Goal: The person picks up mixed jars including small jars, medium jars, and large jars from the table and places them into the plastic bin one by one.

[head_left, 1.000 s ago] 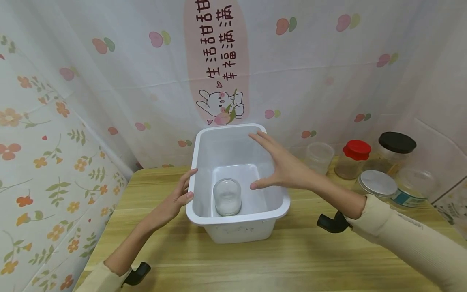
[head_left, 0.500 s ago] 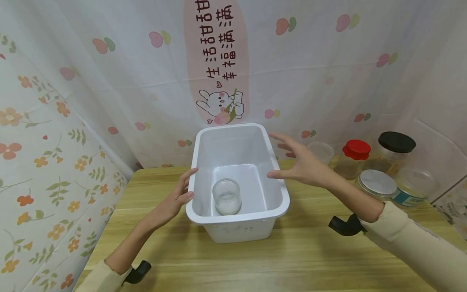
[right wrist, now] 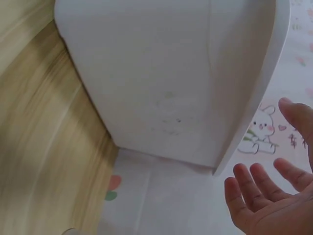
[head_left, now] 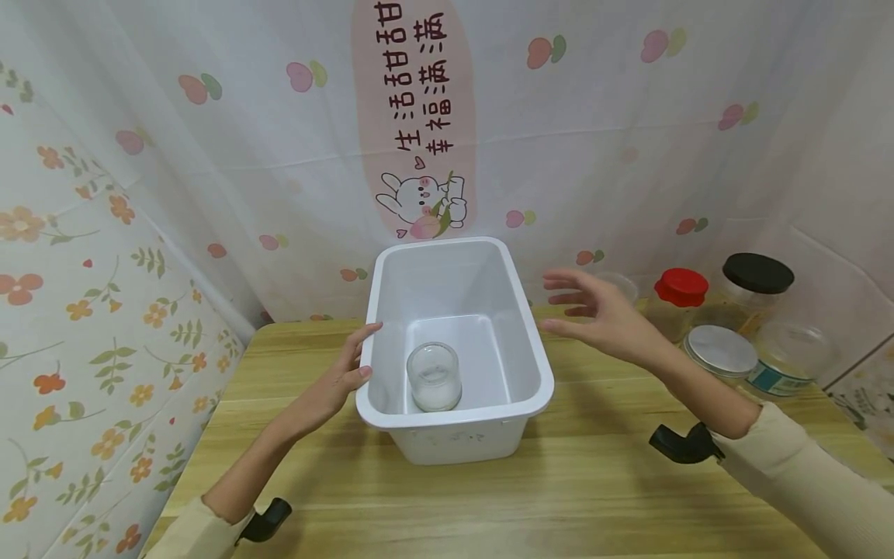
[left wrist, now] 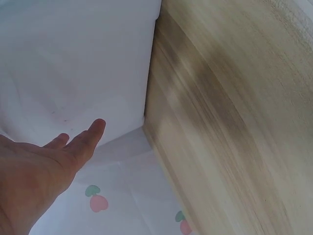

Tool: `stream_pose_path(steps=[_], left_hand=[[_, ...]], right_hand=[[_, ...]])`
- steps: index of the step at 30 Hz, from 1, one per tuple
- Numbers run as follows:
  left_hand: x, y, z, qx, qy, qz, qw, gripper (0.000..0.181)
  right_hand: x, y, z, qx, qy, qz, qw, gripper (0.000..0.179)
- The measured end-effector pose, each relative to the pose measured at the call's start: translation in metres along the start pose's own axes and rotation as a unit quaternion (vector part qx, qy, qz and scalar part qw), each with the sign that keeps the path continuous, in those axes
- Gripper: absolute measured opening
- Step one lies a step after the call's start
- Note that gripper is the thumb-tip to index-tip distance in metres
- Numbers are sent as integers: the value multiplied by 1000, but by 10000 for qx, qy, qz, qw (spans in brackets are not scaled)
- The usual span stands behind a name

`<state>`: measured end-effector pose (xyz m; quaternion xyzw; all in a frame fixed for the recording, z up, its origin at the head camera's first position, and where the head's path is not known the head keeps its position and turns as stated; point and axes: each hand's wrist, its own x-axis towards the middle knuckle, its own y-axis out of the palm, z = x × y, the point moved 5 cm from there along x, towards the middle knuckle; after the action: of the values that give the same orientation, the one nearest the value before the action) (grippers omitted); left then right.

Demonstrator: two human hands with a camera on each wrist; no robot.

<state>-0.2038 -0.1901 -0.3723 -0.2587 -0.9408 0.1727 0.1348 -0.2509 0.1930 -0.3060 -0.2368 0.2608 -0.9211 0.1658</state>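
A white plastic basin (head_left: 457,449) sits on the wooden table in the head view. Inside it, near the front left, stands a clear glass jar (head_left: 434,376) without a lid. My left hand (head_left: 328,392) rests at the basin's left rim, thumb and index fingertips on the edge; in the left wrist view its other fingers (left wrist: 87,139) stretch along the outer wall. My right hand (head_left: 594,314) hovers to the right of the basin, apart from it, fingers spread and loosely bent, holding nothing. The right wrist view shows that hand's fingertips (right wrist: 254,171) beside the rim.
At the right of the table are several jars: one with a red lid (head_left: 681,287), one black-lidded (head_left: 757,273), one silver-lidded (head_left: 721,349), and a clear one with a blue label (head_left: 778,380). A patterned curtain (head_left: 628,116) hangs directly behind the basin.
My right hand has moved right, from over the inside of the basin, past its right rim and out beside it. My left hand, the basin and the glass jar have stayed in place.
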Motion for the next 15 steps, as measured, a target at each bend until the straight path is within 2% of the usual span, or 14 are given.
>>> stream_pose_path(steps=[6,15], left_hand=[[0,-2,1,-199,-17,59,9998,59],[0,-2,4,-221,-75,99,9997,59]], right_hand=[[-12,-5,-13,90,88,50,9999,68],[-31,-7,-33,130,358,44,9993,66]])
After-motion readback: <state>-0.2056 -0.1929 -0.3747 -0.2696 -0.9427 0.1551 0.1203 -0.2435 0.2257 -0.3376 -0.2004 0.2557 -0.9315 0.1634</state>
